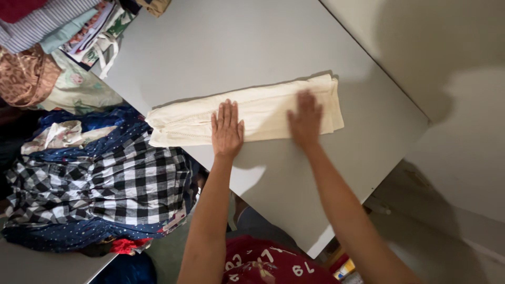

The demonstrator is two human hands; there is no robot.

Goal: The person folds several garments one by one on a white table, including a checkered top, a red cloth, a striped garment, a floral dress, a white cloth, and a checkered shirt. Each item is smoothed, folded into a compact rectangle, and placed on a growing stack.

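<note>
A cream folded garment [263, 108] lies as a long strip across the grey table [221, 47]. My left hand [227, 130] rests flat on its middle, fingers spread and pointing away from me. Pressed on the cloth near its right end, my right hand [305, 120] is blurred by motion. Neither hand grips the fabric; both lie palm down on it.
A pile of clothes sits at the left: a black-and-white checked piece [121, 179] over dark blue dotted fabric [79, 234], with striped and floral items [79, 31] behind. The table's right edge [389, 73] drops off to a pale floor [457, 105].
</note>
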